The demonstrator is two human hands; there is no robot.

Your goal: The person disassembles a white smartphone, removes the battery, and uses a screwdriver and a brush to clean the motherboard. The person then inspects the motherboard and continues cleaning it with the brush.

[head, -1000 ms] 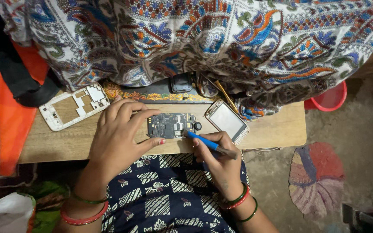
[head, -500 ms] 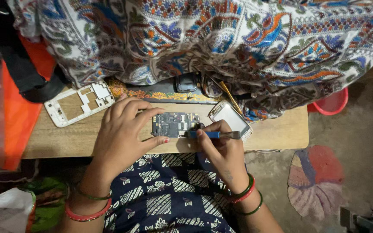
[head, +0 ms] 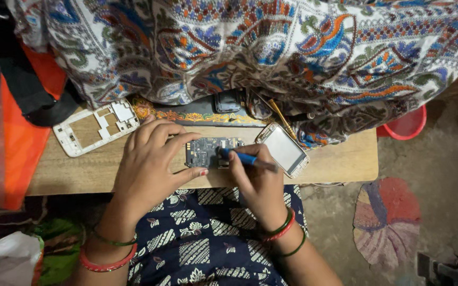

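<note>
A dark green phone circuit board (head: 208, 151) lies on the wooden board (head: 335, 164) across my lap. My left hand (head: 152, 161) steadies the circuit board, with thumb and fingers at its left edge. My right hand (head: 258, 180) grips a blue-handled screwdriver (head: 247, 159), its tip resting on the right part of the circuit board. A phone screen panel (head: 283, 150) lies just right of the board, partly behind my right hand.
A white phone frame (head: 94, 127) lies at the wooden board's left end. A dark phone part (head: 228, 101) and a brass-coloured stick (head: 282, 117) sit at the back, under a patterned cloth (head: 250, 47). A red tub (head: 406, 124) stands at right; orange fabric (head: 19, 143) at left.
My right hand has moved up and left, bringing the screwdriver tip onto the circuit board and laying the tool nearly level. The left hand stays on the board.
</note>
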